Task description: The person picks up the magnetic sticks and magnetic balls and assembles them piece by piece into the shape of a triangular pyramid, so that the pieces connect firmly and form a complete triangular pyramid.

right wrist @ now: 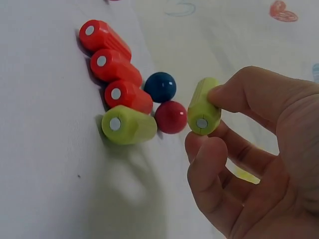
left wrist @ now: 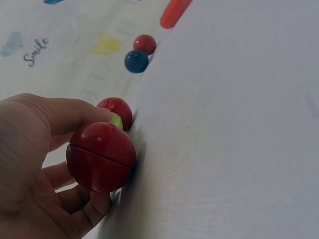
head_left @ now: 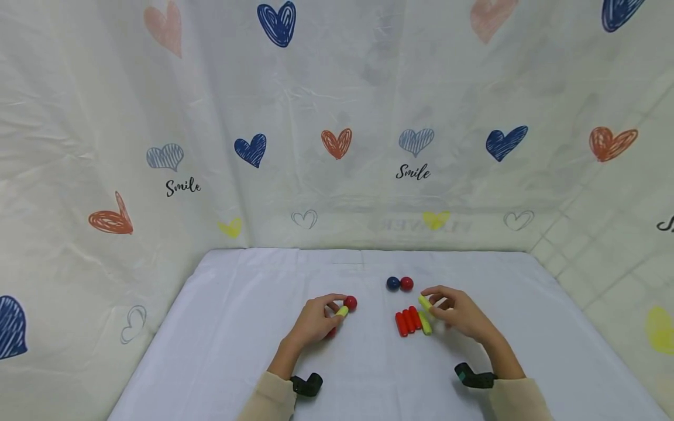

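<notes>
My left hand (head_left: 315,320) pinches a short yellow-green toy rod (head_left: 343,311) between thumb and fingers. One red ball (head_left: 350,303) sits at the rod's far end, and another red ball (left wrist: 101,157) at its near end, large in the left wrist view. Over on the right, my right hand (head_left: 457,310) pinches a second yellow-green rod (right wrist: 203,102), held above the table with a silver disc showing in its end face. Close beside that hand, three red rods (head_left: 409,320) and one yellow-green rod (head_left: 425,323) lie side by side.
Behind the row of rods, a dark blue ball (head_left: 392,283) and a red ball (head_left: 406,284) rest against each other. A white cloth (head_left: 237,339) covers the table, and a sheet printed with hearts (head_left: 337,88) hangs beyond its back edge.
</notes>
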Demonstrator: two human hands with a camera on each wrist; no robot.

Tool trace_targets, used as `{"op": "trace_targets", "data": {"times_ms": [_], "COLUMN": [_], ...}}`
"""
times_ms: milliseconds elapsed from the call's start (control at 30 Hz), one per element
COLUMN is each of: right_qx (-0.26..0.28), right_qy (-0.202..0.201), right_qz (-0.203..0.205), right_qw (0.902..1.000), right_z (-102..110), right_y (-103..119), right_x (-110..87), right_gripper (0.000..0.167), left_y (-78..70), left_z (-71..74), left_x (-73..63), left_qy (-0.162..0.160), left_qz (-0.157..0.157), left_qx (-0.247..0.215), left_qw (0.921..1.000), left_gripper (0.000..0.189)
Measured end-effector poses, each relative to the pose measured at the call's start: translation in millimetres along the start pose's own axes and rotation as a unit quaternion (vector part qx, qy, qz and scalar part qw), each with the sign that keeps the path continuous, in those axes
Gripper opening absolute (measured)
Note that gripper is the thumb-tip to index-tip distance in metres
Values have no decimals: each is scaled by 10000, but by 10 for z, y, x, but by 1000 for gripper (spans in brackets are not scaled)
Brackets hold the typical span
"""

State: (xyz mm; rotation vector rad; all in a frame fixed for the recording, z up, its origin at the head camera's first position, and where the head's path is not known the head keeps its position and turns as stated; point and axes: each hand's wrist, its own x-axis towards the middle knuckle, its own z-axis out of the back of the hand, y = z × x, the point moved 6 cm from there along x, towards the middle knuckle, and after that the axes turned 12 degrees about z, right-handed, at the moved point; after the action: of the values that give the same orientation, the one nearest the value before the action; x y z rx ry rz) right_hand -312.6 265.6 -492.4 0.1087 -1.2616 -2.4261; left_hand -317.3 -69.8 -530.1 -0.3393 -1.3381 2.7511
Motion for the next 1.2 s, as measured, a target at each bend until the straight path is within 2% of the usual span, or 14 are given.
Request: {"op": "trace_targets", "data": {"times_ms": [200,433,667,900,1000,1200], "right_qx": [179,392,293,227,135,69], "right_qy": [74,280,441,434,417,384], "right_qz": [163,226,473,615,560,198], "right_qw": [9997,9986,9975,9969,9975,9990], "right_z": [-132,-390,-675,-934,-1031,-1177], "right_y": [155,331,479,576,576,542], "right_x": [42,143,259,410,475,563], "right_gripper": [37,36,31,31,31,27], "left_y": [-9,0,4,16,16,23], "left_z": [12,16,-1,2,3,5], "left_x": [-12,4,5,5,11,22], "left_qy": [7,-4,16,16,7,-6], "left_qz": [8,40,23,24,-39,-168], "left_qx": [-55,-58,-72,2,-19,-58], "left_qw": [10000,10000,10000,10000,10000,9998], "left_gripper": [43,43,44,43,42,41]}}
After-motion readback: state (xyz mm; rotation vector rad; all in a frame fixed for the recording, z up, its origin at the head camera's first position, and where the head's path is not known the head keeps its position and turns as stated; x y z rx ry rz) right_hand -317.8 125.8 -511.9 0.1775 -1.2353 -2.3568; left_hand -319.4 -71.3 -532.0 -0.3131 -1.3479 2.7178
